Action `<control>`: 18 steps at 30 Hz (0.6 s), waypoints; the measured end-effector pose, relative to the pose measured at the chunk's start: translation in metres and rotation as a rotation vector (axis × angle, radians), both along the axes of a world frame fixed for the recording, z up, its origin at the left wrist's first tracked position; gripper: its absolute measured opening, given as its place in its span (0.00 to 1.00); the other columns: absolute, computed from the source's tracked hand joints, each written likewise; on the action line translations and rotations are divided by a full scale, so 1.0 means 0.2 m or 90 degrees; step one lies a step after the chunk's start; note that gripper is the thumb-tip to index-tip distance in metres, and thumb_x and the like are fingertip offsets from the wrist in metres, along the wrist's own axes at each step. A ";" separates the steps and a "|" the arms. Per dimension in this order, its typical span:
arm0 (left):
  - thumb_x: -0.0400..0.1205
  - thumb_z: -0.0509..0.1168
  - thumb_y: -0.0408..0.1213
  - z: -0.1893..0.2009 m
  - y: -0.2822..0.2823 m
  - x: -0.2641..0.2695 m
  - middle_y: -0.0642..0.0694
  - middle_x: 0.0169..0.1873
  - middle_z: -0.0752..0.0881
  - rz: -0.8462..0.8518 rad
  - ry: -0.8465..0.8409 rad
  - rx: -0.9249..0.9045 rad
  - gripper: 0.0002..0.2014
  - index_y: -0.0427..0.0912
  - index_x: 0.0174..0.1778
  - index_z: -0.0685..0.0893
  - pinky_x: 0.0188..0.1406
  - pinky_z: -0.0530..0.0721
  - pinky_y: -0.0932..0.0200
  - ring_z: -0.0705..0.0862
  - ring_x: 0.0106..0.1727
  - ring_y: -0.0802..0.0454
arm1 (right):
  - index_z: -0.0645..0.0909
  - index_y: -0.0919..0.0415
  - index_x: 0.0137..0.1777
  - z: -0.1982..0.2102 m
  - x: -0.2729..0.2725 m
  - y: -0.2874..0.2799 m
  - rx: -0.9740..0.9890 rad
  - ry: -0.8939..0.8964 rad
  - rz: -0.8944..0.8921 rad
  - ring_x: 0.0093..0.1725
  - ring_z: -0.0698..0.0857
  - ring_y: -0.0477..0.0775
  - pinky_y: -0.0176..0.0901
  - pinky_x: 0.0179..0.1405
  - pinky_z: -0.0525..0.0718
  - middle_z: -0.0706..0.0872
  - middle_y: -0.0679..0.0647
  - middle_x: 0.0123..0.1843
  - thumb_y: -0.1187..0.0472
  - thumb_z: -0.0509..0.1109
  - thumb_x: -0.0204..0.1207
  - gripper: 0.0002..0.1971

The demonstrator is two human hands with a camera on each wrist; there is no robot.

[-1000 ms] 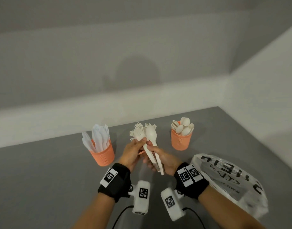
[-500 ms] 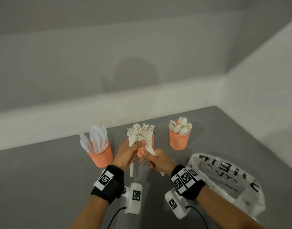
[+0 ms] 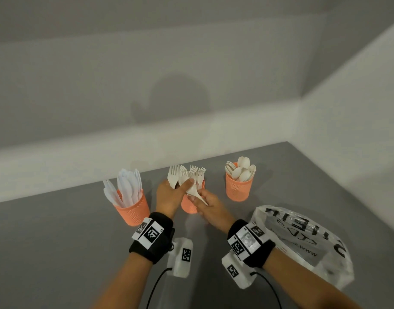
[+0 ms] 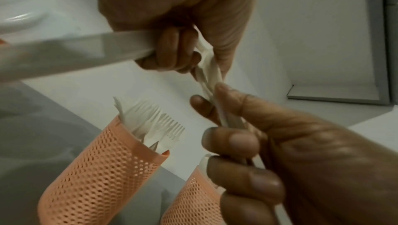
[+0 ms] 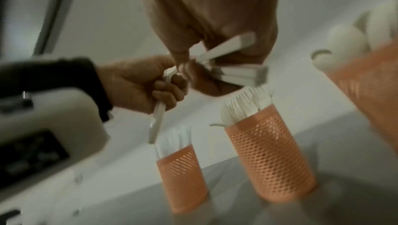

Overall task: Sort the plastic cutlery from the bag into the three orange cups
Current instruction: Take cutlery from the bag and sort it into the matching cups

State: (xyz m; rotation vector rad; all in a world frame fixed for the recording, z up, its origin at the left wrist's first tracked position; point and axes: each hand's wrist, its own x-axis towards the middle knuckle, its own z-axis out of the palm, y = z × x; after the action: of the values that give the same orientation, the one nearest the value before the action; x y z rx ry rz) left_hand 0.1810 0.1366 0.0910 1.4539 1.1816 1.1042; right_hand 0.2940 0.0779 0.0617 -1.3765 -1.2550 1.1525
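Note:
Three orange mesh cups stand in a row. The left cup point(image 3: 133, 211) holds knives point(image 3: 129, 190), the middle cup point(image 3: 189, 207) holds forks point(image 3: 200, 175), and the right cup point(image 3: 238, 189) holds spoons point(image 3: 241, 172). My left hand point(image 3: 169, 195) grips white forks point(image 3: 173, 178), tines up, at the middle cup's left rim. My right hand point(image 3: 210, 207) pinches several white cutlery pieces point(image 3: 197, 194) by their handles point(image 5: 232, 73) just in front of that cup. The two hands touch. In the right wrist view my left hand point(image 5: 140, 84) curls round a handle point(image 5: 158, 119).
A crumpled clear plastic bag point(image 3: 303, 244) with black print lies on the grey table point(image 3: 57, 241) right of my right forearm. White walls close the table off behind the cups and on the right. Cables trail from both wrist cameras.
Both hands have moved forward and down from in front of the cups to the middle cup. The single bunch of forks has been split, part in each hand.

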 end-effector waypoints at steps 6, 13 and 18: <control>0.83 0.54 0.56 -0.02 -0.03 -0.01 0.51 0.20 0.70 -0.128 -0.092 -0.226 0.22 0.42 0.38 0.81 0.22 0.64 0.64 0.66 0.20 0.58 | 0.82 0.55 0.56 -0.01 0.06 0.00 -0.053 0.182 -0.016 0.16 0.62 0.40 0.30 0.13 0.58 0.72 0.46 0.21 0.47 0.50 0.85 0.20; 0.84 0.49 0.58 -0.08 -0.12 0.06 0.49 0.14 0.71 -0.249 -0.037 -0.219 0.29 0.35 0.38 0.80 0.26 0.61 0.58 0.73 0.22 0.52 | 0.75 0.68 0.53 -0.03 0.02 0.01 -0.051 0.176 -0.072 0.12 0.66 0.41 0.28 0.11 0.58 0.79 0.50 0.21 0.48 0.50 0.86 0.23; 0.84 0.58 0.46 -0.09 -0.12 0.10 0.47 0.14 0.69 -0.166 -0.103 -0.158 0.20 0.28 0.50 0.78 0.26 0.68 0.56 0.66 0.19 0.50 | 0.67 0.62 0.48 0.00 -0.01 0.00 -0.065 0.192 -0.087 0.13 0.65 0.41 0.29 0.11 0.58 0.78 0.53 0.24 0.52 0.49 0.87 0.14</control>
State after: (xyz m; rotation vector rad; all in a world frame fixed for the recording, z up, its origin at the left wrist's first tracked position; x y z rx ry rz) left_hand 0.2011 0.1132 0.0724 1.2612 0.9473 0.8462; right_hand 0.2925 0.0779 0.0625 -1.2842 -0.8853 1.2873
